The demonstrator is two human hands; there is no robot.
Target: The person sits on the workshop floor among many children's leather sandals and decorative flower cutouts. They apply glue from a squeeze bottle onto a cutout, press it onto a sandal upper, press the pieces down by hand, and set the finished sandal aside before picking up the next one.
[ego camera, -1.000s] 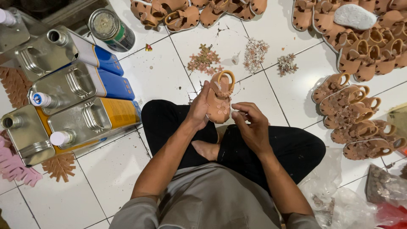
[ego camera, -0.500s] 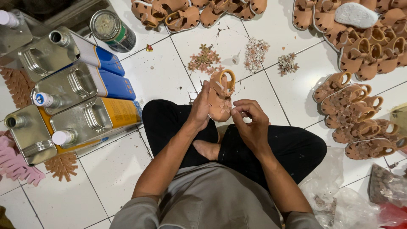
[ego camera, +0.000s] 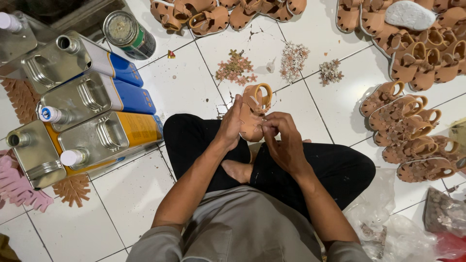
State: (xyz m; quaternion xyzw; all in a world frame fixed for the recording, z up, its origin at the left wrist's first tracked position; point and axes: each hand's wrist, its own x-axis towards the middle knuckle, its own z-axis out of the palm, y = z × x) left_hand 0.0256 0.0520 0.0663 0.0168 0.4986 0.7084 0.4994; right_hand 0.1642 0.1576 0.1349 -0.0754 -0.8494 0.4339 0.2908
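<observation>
A: Status on the hands?

B: Left hand is curled round the side of a small tan sandal, thumb and fingers wrapped, holding it upright over the crossed legs. Right hand is nearly closed, fingertips pinched against the sandal's lower edge. Can't tell whether it's pinching a small piece.

A: Landmark = that sandal. What's around it, big to small?

B: Left of it: four rectangular metal cans lying on their sides, blue and yellow labels, screw spouts. Right of it: a row of matching sandals with flower trim, soft matte rubbery look. Beyond it, at the far edge: more sandals in a heap. Far left, beyond the rectangular cans: a round tin, lid shiny. Just beyond the sandal: three little heaps of flower pieces, pinkish, white, mixed. Lower right: crumpled clear plastic bags.

A: Surface?

B: White glazed floor tile, dark grout, some specks. Person sits cross-legged on it.
</observation>
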